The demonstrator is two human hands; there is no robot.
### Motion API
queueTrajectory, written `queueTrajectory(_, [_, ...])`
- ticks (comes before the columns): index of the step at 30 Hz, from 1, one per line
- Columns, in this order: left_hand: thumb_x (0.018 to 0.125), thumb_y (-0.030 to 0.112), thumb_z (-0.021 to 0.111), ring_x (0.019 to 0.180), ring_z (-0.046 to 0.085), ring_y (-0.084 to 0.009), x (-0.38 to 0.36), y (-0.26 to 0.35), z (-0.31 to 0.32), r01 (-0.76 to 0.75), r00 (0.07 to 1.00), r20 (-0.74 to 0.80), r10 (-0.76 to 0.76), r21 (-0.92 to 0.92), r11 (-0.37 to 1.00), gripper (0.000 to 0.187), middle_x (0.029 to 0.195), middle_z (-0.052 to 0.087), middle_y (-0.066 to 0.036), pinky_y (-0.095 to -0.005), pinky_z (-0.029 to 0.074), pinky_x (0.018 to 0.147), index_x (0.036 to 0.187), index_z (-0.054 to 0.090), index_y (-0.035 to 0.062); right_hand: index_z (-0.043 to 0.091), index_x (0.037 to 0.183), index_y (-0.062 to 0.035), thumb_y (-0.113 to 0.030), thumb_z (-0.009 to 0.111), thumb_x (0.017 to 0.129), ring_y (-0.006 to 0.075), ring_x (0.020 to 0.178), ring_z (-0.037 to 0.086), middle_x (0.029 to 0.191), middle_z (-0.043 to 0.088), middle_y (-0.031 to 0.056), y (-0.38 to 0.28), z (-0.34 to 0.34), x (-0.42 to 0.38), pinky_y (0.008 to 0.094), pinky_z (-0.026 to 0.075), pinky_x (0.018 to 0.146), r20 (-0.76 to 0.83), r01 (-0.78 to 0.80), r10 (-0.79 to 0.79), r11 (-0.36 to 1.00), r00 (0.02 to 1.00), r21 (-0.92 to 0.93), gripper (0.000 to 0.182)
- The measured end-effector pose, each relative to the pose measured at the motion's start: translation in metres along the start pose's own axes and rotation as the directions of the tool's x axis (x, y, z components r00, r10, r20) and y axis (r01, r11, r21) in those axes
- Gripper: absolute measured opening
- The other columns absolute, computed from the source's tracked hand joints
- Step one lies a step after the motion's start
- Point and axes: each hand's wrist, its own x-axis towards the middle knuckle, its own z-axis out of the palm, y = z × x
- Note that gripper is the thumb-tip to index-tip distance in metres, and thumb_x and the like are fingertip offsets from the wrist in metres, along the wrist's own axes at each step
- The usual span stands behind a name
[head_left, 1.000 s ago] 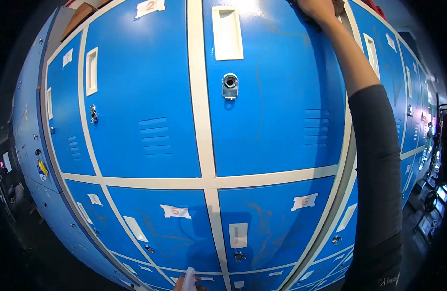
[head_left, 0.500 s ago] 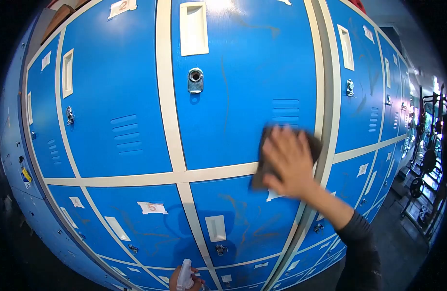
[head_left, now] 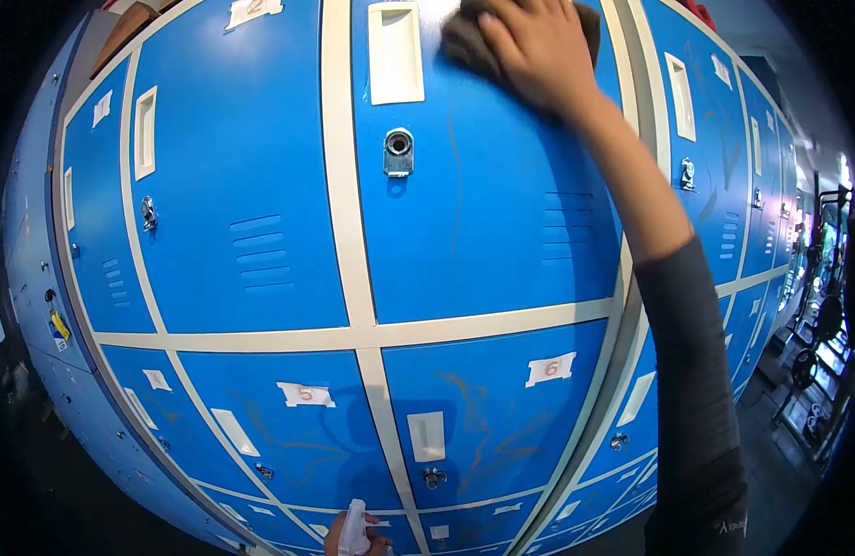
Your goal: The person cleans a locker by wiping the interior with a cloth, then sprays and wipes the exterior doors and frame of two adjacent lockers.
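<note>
My right hand (head_left: 543, 51) presses a dark grey cloth (head_left: 474, 42) against the upper part of a blue locker door (head_left: 501, 213), right of its cream recessed handle (head_left: 396, 54). The fingers lie over the cloth, and part of it is hidden under the hand. Low in the view, my left hand (head_left: 336, 535) is wrapped round a spray bottle (head_left: 355, 530) with a whitish trigger head; the bottle's body is out of view. A faint curved smear shows on the door near the metal lock (head_left: 399, 153). Brownish smears mark the door below, labelled 6 (head_left: 551, 369).
Further blue lockers with cream frames spread to both sides, with paper number labels such as 5 (head_left: 306, 395). A yellow tag (head_left: 58, 324) hangs on the lockers at far left. Gym equipment (head_left: 817, 343) stands at far right.
My right hand has moved the cloth up from the door's lower edge to near its top, uncovering the 6 label. My left hand stays low with the spray bottle. The view has shifted slightly.
</note>
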Motion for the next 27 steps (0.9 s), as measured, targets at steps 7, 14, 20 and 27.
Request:
queueTrajectory(7, [0.078, -0.004, 0.069, 0.085, 0.057, -0.0131, -0.007, -0.011, -0.009, -0.092, 0.993, -0.064, 0.1, 0.116, 0.989, 0.063, 0.098, 0.059, -0.004, -0.028, 0.05, 0.073, 0.136, 0.047, 0.0002, 0.043, 0.14, -0.0042, -0.046, 0.048, 0.09, 0.0377, 0.139, 0.03, 0.149, 0.037, 0.018, -0.015, 0.008, 0.012, 0.049, 0.02, 0.115, 0.076, 0.006, -0.019, 0.985, 0.997, 0.173, 0.065])
queueTrajectory(14, [0.077, -0.003, 0.07, 0.082, 0.058, -0.0132, -0.006, -0.037, -0.024, -0.173, 0.979, -0.077, 0.19, 0.189, 0.967, 0.051, 0.094, 0.059, -0.004, -0.0277, 0.05, 0.072, 0.125, 0.054, -0.0002, 0.037, 0.146, -0.0127, -0.049, 0.057, 0.084, 0.0292, 0.143, 0.026, 0.154, 0.031, 0.0114, -0.104, -0.062, -0.102, 0.0499, 0.016, 0.115, 0.361, -0.024, -0.092, 0.953, 0.928, 0.303, 0.075])
queueTrajectory(20, [0.079, -0.003, 0.069, 0.085, 0.058, -0.0135, -0.011, -0.008, -0.022, -0.105, 0.994, 0.0, 0.105, 0.082, 0.991, 0.054, 0.097, 0.06, -0.004, -0.0274, 0.05, 0.074, 0.13, 0.051, -0.0005, 0.031, 0.149, -0.0109, -0.052, 0.058, 0.082, 0.0269, 0.147, 0.017, 0.157, 0.024, 0.0086, -0.172, -0.098, -0.202, 0.0511, 0.005, 0.118, 0.417, 0.217, -0.576, 0.732, 0.703, 0.646, 0.083])
queueTrajectory(27, [0.079, -0.002, 0.07, 0.082, 0.059, -0.0133, -0.005, -0.039, -0.029, -0.197, 0.977, -0.045, 0.206, 0.163, 0.967, 0.055, 0.094, 0.061, -0.003, -0.0284, 0.051, 0.074, 0.13, 0.051, 0.0002, 0.041, 0.145, -0.019, -0.044, 0.058, 0.083, 0.0278, 0.143, 0.026, 0.154, 0.033, 0.0067, -0.094, -0.067, -0.115, 0.0513, 0.016, 0.116, 0.384, 0.021, -0.153, 0.945, 0.91, 0.326, 0.068])
